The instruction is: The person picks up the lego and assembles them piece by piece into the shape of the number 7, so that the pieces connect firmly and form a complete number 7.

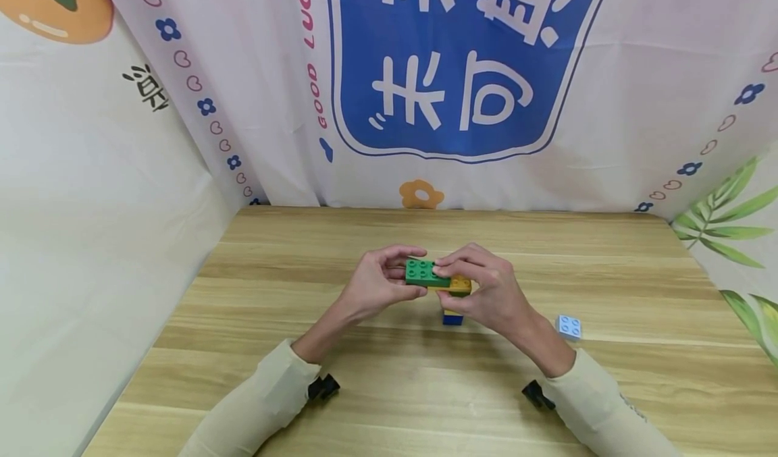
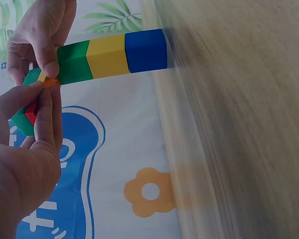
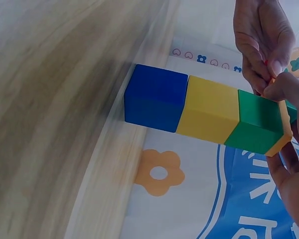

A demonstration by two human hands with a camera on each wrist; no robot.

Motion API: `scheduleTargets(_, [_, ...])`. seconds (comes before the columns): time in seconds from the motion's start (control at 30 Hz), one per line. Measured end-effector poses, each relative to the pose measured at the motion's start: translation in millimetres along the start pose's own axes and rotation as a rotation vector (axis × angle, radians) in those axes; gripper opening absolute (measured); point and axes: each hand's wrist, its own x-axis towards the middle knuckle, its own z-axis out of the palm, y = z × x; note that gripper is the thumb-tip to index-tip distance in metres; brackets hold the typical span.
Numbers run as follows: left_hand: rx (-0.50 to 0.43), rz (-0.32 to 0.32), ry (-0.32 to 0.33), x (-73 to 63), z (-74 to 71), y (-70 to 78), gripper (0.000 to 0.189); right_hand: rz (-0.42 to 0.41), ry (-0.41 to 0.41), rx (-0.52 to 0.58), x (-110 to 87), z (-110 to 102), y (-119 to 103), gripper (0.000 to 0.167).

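A tower of toy building bricks stands on the table: a blue brick [image 3: 155,99] lowest, then a yellow brick [image 3: 209,107], a green brick [image 3: 256,119] and a thin orange brick [image 1: 460,284]. Across its top lies a studded green brick [image 1: 418,273] that juts out to the left. My left hand [image 1: 379,281] holds the jutting end, thumb in front and fingers behind. Between its fingers a bit of a red brick [image 2: 31,112] shows, mostly hidden. My right hand [image 1: 489,285] pinches the tower's top, fingertips on the upper green brick and thumb lower down.
A light blue brick [image 1: 568,327] with studs lies on the wooden table [image 1: 413,389], right of the right forearm. Behind the table's far edge hangs a printed cloth [image 1: 273,106]. Black wrist mounts [image 1: 324,387] sit under both sleeves.
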Motion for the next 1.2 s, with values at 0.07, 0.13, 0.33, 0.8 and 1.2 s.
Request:
scheduleTargets(0.07, [-0.001,0.003,-0.001,0.1,0.2,0.3,0.057,0.000,-0.002,0.001,0.4,-0.2,-0.1,0.039])
scheduleTargets(0.13, [0.000,0.002,-0.003,0.2,0.2,0.0,0.056,0.000,-0.006,-0.001,0.6,-0.4,-0.2,0.039])
scheduleTargets(0.33, [0.015,-0.003,-0.022,0.3,-0.7,1.0,0.056,0.002,-0.021,-0.009,-0.8,-1.3,0.6,0.041])
scheduleTargets(0.8, [0.068,0.029,-0.042,-2.1,-1.8,2.9,0.054,-0.003,-0.110,-0.055,-1.3,-9.2,0.4,0.043])
scheduleTargets(1.2, [0.102,0.056,-0.047,-2.8,-4.9,0.5,0.048,0.010,-0.134,-0.069,-1.8,-13.2,-2.2,0.045])
